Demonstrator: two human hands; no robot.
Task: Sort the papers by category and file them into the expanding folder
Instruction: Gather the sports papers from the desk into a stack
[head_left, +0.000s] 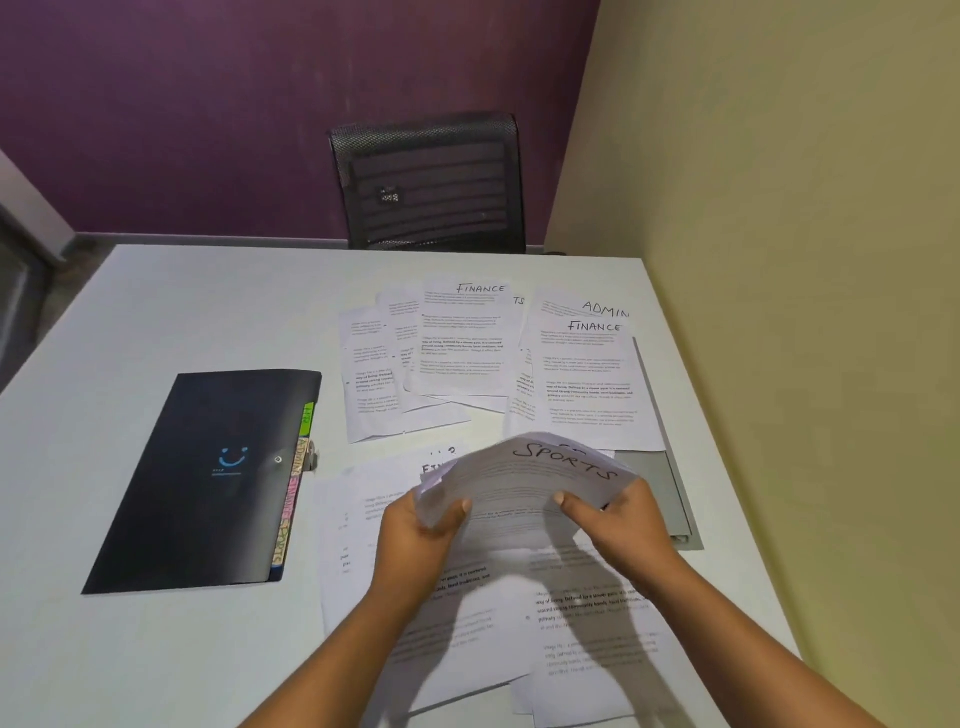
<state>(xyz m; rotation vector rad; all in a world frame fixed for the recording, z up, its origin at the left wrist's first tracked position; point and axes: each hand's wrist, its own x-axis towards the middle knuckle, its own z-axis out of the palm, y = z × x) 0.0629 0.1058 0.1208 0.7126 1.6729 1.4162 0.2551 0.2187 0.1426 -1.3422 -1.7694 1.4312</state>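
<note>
A small stack of white papers (524, 480), its top sheet headed SPORTS, is held up over the table between both hands. My left hand (415, 535) grips the stack's left edge and my right hand (618, 525) grips its right side. The black expanding folder (208, 478) lies shut at the left, with coloured index tabs (293, 493) showing along its right edge. More printed sheets lie spread out: a pile headed FINANCE (462, 343) at the back, another headed FINANCE over ADMIN (592, 379) at the right, and loose sheets (467, 613) beneath my hands.
The white table (156, 312) meets a beige wall along its right side. A grey flat folder or clipboard (670, 499) lies under the papers on the right. A black mesh chair (431, 182) stands behind the far edge, in front of a purple wall.
</note>
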